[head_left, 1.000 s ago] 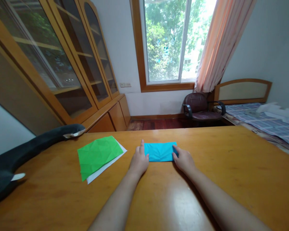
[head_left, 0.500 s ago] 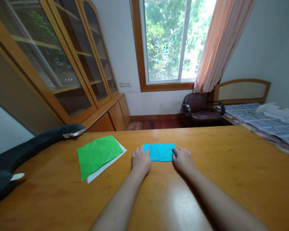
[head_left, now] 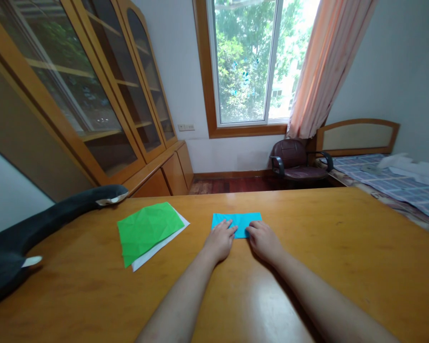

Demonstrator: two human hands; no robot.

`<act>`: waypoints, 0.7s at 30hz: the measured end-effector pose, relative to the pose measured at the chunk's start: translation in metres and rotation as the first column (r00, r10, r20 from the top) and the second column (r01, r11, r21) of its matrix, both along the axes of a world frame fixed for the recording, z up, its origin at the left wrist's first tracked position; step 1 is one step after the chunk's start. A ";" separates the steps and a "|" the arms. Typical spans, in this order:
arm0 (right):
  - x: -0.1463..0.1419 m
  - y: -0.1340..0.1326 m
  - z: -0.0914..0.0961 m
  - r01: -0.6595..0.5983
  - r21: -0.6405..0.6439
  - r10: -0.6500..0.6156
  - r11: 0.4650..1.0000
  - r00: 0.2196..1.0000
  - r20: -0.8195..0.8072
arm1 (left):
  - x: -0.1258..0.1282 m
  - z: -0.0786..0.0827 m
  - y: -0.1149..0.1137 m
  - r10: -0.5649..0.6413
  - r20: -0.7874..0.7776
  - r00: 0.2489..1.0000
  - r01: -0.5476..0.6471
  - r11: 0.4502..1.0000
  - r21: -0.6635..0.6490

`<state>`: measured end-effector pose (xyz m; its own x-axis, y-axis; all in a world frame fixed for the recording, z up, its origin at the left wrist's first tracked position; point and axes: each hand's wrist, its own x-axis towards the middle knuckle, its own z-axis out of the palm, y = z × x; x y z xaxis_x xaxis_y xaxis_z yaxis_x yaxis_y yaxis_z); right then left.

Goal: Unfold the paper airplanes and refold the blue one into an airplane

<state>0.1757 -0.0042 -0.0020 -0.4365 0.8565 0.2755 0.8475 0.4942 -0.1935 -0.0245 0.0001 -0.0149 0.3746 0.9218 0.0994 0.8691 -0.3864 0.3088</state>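
Blue paper (head_left: 241, 221) sits near the counter's (head_left: 346, 252) far edge, loads of wood off right. Left grip (head_left: 220, 241) is spread loosely on top; right grip (head_left: 265, 241) curls over it, can't tell if pinching. Window (head_left: 250, 62) beyond.

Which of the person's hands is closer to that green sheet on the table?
The left hand: it touches the blue paper, right of the green sheet. The right hand is farther right, touching the blue paper too.
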 end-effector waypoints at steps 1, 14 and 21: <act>-0.002 -0.003 0.000 -0.049 0.004 0.049 0.999 0.999 -0.009 | 0.000 0.000 0.000 0.005 -0.002 1.000 -0.005 1.000 0.001; -0.032 -0.009 -0.008 -0.140 -0.202 0.143 0.969 0.990 0.003 | 0.004 0.003 0.002 0.043 -0.109 0.993 -0.048 0.998 -0.044; -0.044 0.000 -0.004 -0.060 -0.312 0.051 0.948 0.998 -0.036 | 0.005 0.006 0.002 0.051 -0.126 0.991 -0.060 0.996 -0.065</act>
